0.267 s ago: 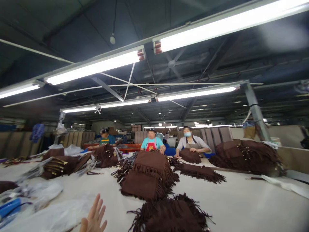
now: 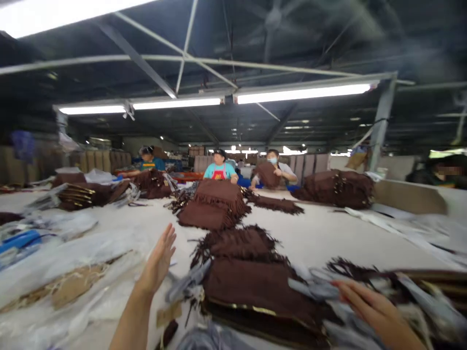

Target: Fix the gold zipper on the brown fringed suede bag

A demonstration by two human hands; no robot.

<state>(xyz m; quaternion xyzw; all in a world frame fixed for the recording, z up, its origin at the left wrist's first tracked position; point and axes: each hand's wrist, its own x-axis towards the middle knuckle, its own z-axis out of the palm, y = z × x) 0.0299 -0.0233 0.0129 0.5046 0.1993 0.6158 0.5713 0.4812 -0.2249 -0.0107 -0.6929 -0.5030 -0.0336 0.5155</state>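
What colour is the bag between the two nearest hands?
The bag is dark brown, as the head view, the only one, shows.

It's a slim-fingered left hand [image 2: 161,257], bare all down the forearm [image 2: 133,311], and a right hand [image 2: 368,304] just as bare, its edges blurred.

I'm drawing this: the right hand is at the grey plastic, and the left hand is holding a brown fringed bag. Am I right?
Not quite: the left hand holds no brown fringed bag; the head view shows it open above the white table.
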